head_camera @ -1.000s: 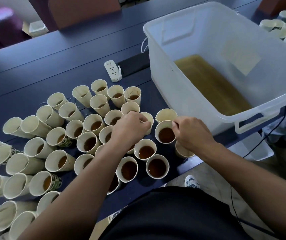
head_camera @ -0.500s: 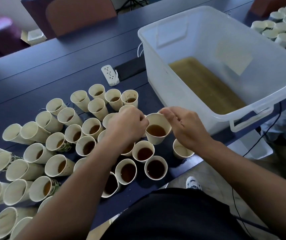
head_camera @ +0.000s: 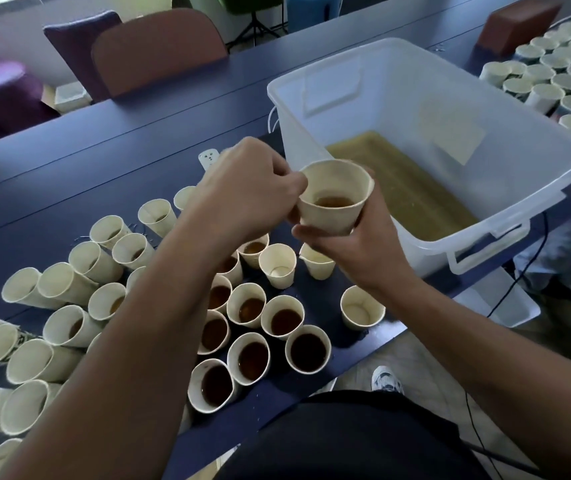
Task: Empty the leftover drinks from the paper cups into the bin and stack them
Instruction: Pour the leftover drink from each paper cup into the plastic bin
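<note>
A cream paper cup (head_camera: 329, 216) with a little brown drink in it is lifted above the table, just left of the bin's near wall. My right hand (head_camera: 353, 247) grips it from below and round its side. My left hand (head_camera: 252, 192) pinches its left rim. The clear plastic bin (head_camera: 536, 188) stands to the right and holds a shallow pool of brown liquid (head_camera: 405, 181). Several paper cups with brown drink (head_camera: 308, 348) stand on the dark blue table (head_camera: 69, 161) under my arms. Three empty-looking cups (head_camera: 362, 306) stand near the bin.
More cream cups (head_camera: 554, 77) crowd the far right of the table behind the bin. A white power strip (head_camera: 207, 157) lies past my left hand. Chairs (head_camera: 155, 46) stand behind the table. A black cable (head_camera: 526, 268) hangs off the table's right edge.
Both hands picked a cup with drink out of the group and raised it up and to the right, towards the bin's rim. The camera has also moved closer.
</note>
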`<state>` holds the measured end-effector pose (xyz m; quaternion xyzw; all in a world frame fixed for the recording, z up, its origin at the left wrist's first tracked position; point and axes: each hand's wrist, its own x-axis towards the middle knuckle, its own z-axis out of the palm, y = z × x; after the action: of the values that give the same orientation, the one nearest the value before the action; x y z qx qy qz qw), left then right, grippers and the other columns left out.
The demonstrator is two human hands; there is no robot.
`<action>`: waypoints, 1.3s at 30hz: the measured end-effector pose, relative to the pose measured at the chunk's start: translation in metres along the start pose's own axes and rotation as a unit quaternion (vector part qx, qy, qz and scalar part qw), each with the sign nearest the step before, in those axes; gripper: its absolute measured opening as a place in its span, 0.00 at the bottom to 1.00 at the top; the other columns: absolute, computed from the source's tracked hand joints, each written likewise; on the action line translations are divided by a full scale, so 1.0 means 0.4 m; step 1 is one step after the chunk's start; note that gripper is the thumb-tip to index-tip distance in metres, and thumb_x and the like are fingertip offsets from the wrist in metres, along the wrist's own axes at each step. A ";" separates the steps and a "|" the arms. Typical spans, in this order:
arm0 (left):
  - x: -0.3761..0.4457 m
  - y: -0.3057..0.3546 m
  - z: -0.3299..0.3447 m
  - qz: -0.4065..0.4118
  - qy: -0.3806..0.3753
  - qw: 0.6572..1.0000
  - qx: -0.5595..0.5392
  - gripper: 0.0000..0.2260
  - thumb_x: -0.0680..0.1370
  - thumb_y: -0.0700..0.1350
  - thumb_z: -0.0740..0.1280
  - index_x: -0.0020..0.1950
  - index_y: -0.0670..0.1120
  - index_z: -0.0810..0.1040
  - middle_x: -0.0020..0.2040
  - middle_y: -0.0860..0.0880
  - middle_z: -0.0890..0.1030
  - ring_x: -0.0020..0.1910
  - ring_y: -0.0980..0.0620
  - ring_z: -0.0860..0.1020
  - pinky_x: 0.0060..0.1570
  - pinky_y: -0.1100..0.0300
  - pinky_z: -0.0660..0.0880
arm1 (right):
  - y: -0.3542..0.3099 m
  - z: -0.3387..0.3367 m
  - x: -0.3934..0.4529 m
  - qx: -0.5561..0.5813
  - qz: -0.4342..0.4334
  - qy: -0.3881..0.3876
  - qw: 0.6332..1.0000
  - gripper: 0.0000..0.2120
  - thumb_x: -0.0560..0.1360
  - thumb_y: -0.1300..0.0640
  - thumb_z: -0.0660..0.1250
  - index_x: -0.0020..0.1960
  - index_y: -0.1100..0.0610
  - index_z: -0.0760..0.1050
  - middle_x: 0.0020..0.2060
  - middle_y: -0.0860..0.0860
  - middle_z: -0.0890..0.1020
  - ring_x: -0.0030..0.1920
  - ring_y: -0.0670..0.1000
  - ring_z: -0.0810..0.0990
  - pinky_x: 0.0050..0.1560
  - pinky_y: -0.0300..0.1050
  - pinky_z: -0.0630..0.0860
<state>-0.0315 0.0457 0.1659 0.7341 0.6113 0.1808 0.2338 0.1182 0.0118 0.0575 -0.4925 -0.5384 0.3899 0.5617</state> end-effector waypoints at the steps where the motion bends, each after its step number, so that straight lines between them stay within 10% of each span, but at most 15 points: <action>1: 0.005 0.005 -0.001 0.008 0.010 1.000 -0.015 0.16 0.78 0.48 0.65 0.34 0.44 0.84 0.27 0.54 0.81 0.27 0.53 0.74 0.41 0.50 0.80 | -0.011 -0.002 0.008 0.011 -0.002 0.010 1.000 0.42 0.62 0.52 0.83 0.70 0.55 0.66 0.59 0.52 0.81 0.58 0.52 0.81 0.58 0.60 0.78; 10: 0.069 -0.031 0.056 0.023 0.078 0.992 -0.100 0.15 0.82 0.57 0.62 0.43 0.51 0.82 0.35 0.56 0.83 0.32 0.57 0.74 0.46 0.50 0.78 | -0.114 -0.134 0.100 -0.154 -0.100 0.056 0.981 0.33 0.68 0.61 0.80 0.62 0.51 0.62 0.51 0.39 0.73 0.49 0.30 0.74 0.48 0.25 0.68; 14: 0.084 -0.034 0.123 0.047 0.051 0.995 -0.065 0.09 0.80 0.55 0.67 0.55 0.53 0.81 0.50 0.57 0.82 0.50 0.54 0.79 0.54 0.53 0.74 | -0.101 -0.207 0.161 -0.272 -0.065 0.024 0.960 0.32 0.69 0.56 0.79 0.65 0.52 0.64 0.48 0.38 0.73 0.48 0.38 0.74 0.49 0.38 0.73; 22: 0.087 -0.030 0.242 0.089 -0.010 0.995 -0.047 0.29 0.81 0.58 0.65 0.79 0.50 0.63 0.78 0.54 0.63 0.72 0.50 0.70 0.66 0.48 0.71 | -0.013 -0.292 0.233 -0.393 0.005 -0.044 0.918 0.32 0.71 0.55 0.76 0.69 0.49 0.62 0.55 0.48 0.74 0.55 0.54 0.76 0.50 0.48 0.72; 39: 0.118 -0.023 0.282 0.055 -0.062 0.995 0.050 0.37 0.80 0.67 0.58 0.83 0.50 0.51 0.83 0.58 0.50 0.77 0.49 0.64 0.66 0.43 0.72 | 0.055 -0.290 0.241 -0.435 0.035 -0.042 0.899 0.31 0.68 0.58 0.76 0.66 0.52 0.66 0.50 0.49 0.75 0.49 0.56 0.74 0.47 0.51 0.73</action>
<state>0.0321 0.0796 0.0666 0.7873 0.5624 0.1171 0.2241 0.2461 0.0944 0.0647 -0.6894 -0.6600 0.1567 0.2541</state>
